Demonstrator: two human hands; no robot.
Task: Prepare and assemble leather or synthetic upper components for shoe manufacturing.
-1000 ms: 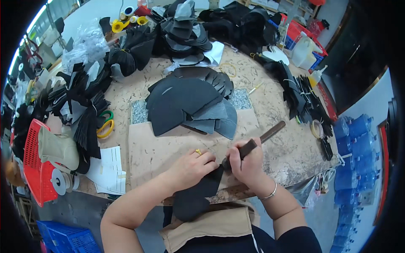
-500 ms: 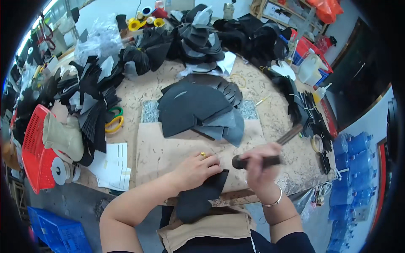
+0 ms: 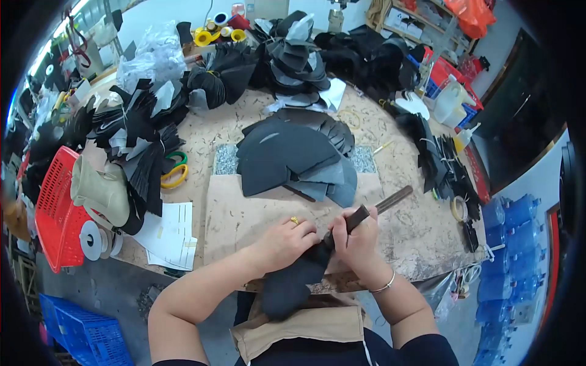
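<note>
Near the front edge of the worktable, my left hand [image 3: 288,243], fingers bent and closed, grips and presses a black sheet-material piece [image 3: 287,287]. Part of this piece hangs over the edge towards my lap; the rest is hidden under my fingers. My right hand [image 3: 359,238] is closed round a hammer [image 3: 395,199] close to its dark head. The handle points away to the right. The lower end of the head touches or hovers just over the black piece; I cannot tell which. Ahead lies a fanned stack of black cut pieces [image 3: 287,152].
Bundled black pieces [image 3: 223,73] line the table's back. At left are scissors [image 3: 176,177], paper patterns [image 3: 168,235], a beige boot-shaped form [image 3: 101,189] and a red basket [image 3: 55,210]. A tape roll [image 3: 458,208] lies at right, near blue water bottles [image 3: 513,262].
My right hand has moved left and slightly down, bringing the hammer's head to the black piece beside my left hand. My left hand keeps its hold. The whole view has shifted slightly.
</note>
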